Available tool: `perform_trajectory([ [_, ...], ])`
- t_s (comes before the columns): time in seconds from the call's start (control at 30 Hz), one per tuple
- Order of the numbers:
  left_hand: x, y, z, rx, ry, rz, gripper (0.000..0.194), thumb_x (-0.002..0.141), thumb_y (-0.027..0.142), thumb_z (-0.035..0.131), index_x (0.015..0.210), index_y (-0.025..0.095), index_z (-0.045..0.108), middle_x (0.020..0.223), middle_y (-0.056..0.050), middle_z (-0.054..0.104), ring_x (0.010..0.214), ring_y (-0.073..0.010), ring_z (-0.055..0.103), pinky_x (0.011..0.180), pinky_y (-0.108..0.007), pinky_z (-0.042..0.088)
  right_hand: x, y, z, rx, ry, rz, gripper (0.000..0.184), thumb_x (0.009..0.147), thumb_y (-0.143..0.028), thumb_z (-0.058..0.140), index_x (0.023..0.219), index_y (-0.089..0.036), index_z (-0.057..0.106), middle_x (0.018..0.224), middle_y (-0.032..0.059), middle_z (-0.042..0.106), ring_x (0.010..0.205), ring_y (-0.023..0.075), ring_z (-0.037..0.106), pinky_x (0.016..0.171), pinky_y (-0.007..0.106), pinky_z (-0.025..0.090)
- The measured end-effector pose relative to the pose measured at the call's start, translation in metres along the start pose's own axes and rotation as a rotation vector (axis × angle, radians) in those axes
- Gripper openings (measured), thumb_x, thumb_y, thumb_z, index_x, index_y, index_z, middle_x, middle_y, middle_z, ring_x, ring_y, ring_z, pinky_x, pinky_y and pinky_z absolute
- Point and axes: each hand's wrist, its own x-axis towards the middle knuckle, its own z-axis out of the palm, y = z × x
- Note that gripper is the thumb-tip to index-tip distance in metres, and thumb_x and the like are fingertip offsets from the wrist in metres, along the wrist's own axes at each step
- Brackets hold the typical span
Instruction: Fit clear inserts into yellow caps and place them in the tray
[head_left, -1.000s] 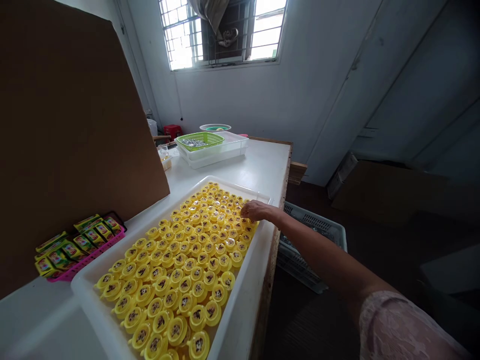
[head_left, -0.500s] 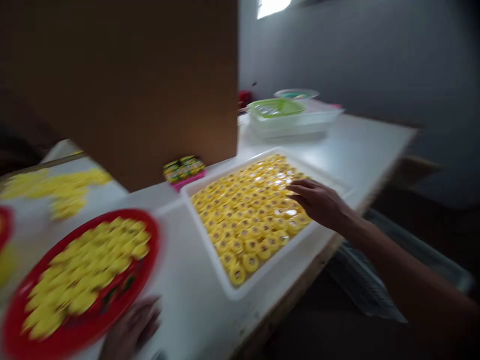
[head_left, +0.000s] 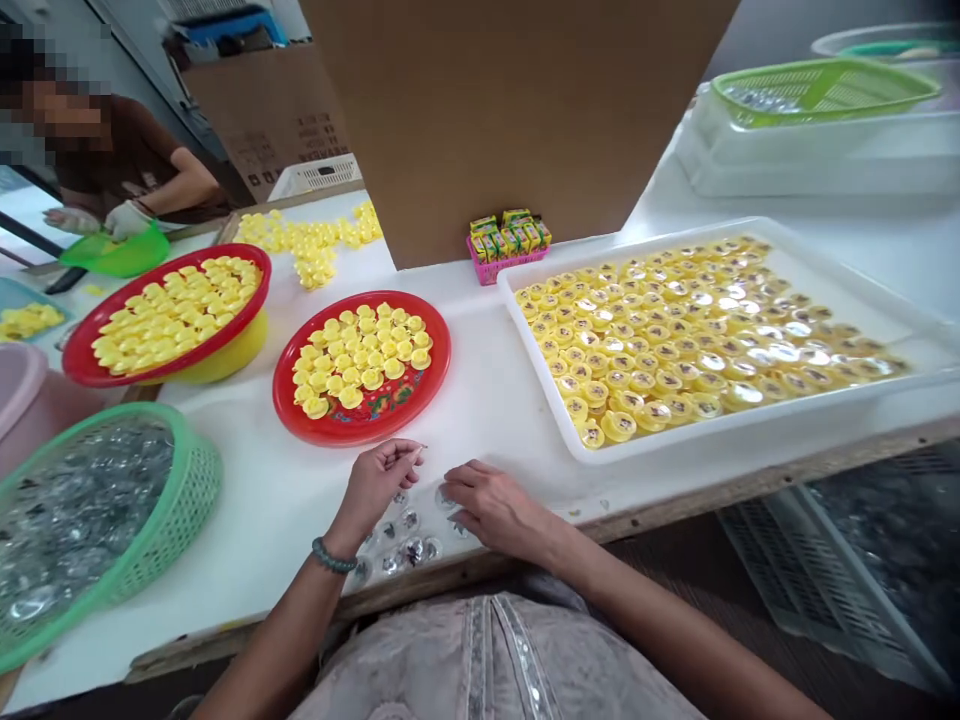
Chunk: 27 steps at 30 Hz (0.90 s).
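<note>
The left hand [head_left: 379,485], wearing a beaded bracelet [head_left: 334,557] at the wrist, is hovering just in front of a red plate [head_left: 441,365], its fingers bending toward the thumb in a pinch shape; I cannot tell whether they are closing on anything. The right hand [head_left: 499,508] is resting low beside it, fingers curling over the small clear discs [head_left: 412,552] at the near edge of the white table [head_left: 480,385]; whether it is gripping 1 of them, I cannot tell. More discs are lying between the 2 hands, some showing dark prints too small to read. The red plate is carrying plain yellow pieces [head_left: 372,378], while the white tray [head_left: 832,285] to the right is holding yellow cases [head_left: 619,425] bearing small printed pictures. Behind, a pink basket [head_left: 510,268] is holding green and yellow packets [head_left: 510,238], their lettering too small to make out. A carton [head_left: 292,110] farther back is showing printed characters and symbols, also illegible. At left, a green basket [head_left: 169,525] is holding many clear pieces [head_left: 97,500], and a co-worker [head_left: 142,150] is sitting with 2 gloved hands [head_left: 127,218] at a bright green basin [head_left: 127,258].
</note>
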Motion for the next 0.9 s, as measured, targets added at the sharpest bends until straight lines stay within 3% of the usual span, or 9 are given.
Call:
perform_trajectory([
  [0.23, -0.019, -0.019, -0.004, 0.079, -0.013, -0.028, 0.029, 0.076, 0.040, 0.058, 0.090, 0.016, 0.065, 0.073, -0.004, 0.066, 0.060, -0.0178, 0.059, 0.057, -0.028, 0.048, 0.017, 0.005, 0.028, 0.095, 0.075, 0.096, 0.015, 0.087, -0.016, 0.052, 0.078, -0.014, 0.064, 0.081, 0.0065, 0.062, 0.080, 0.0148, 0.057, 0.075, 0.025, 0.043],
  [0.43, -0.031, -0.020, -0.008, 0.222, 0.051, 0.106, 0.022, 0.078, 0.031, 0.054, 0.092, 0.021, 0.068, 0.082, -0.004, 0.068, 0.066, -0.0191, 0.060, 0.061, -0.027, 0.046, 0.009, -0.006, 0.007, 0.179, 0.091, 0.143, 0.015, 0.088, -0.018, 0.050, 0.092, -0.016, 0.063, 0.090, 0.0072, 0.062, 0.084, 0.0159, 0.058, 0.077, 0.027, 0.045],
  [0.53, -0.029, -0.019, -0.010, 0.331, 0.082, 0.261, 0.023, 0.077, 0.023, 0.055, 0.097, 0.023, 0.067, 0.092, -0.004, 0.067, 0.067, -0.0178, 0.059, 0.064, -0.027, 0.044, -0.004, -0.017, -0.003, 0.114, 0.003, 0.085, 0.021, 0.083, -0.019, 0.057, 0.104, -0.018, 0.062, 0.101, 0.0084, 0.060, 0.093, 0.0191, 0.055, 0.083, 0.032, 0.044],
  [0.67, -0.017, -0.018, -0.009, 0.449, 0.070, 0.374, 0.026, 0.077, 0.019, 0.055, 0.101, 0.023, 0.066, 0.099, -0.005, 0.065, 0.062, -0.0165, 0.055, 0.068, -0.028, 0.044, -0.016, -0.024, 0.006, 0.009, -0.115, 0.052, 0.017, 0.084, -0.012, 0.051, 0.093, -0.017, 0.064, 0.100, 0.0091, 0.060, 0.093, 0.0195, 0.054, 0.079, 0.031, 0.045],
  [0.8, -0.012, -0.015, -0.007, 0.438, 0.037, 0.364, 0.022, 0.081, 0.021, 0.051, 0.097, 0.022, 0.067, 0.096, -0.005, 0.066, 0.076, -0.0198, 0.059, 0.073, -0.029, 0.043, -0.015, -0.017, 0.018, 0.119, -0.006, 0.138, 0.021, 0.088, -0.012, 0.044, 0.086, -0.017, 0.064, 0.088, 0.0073, 0.063, 0.085, 0.0173, 0.056, 0.077, 0.028, 0.044],
  [0.9, -0.017, -0.010, -0.001, 0.248, -0.030, 0.277, 0.022, 0.083, 0.029, 0.052, 0.095, 0.022, 0.068, 0.091, -0.005, 0.067, 0.079, -0.0202, 0.059, 0.073, -0.029, 0.044, -0.007, -0.013, 0.015, 0.333, 0.146, 0.272, 0.017, 0.089, -0.020, 0.047, 0.085, -0.017, 0.064, 0.084, 0.0055, 0.063, 0.081, 0.0157, 0.057, 0.075, 0.026, 0.043],
])
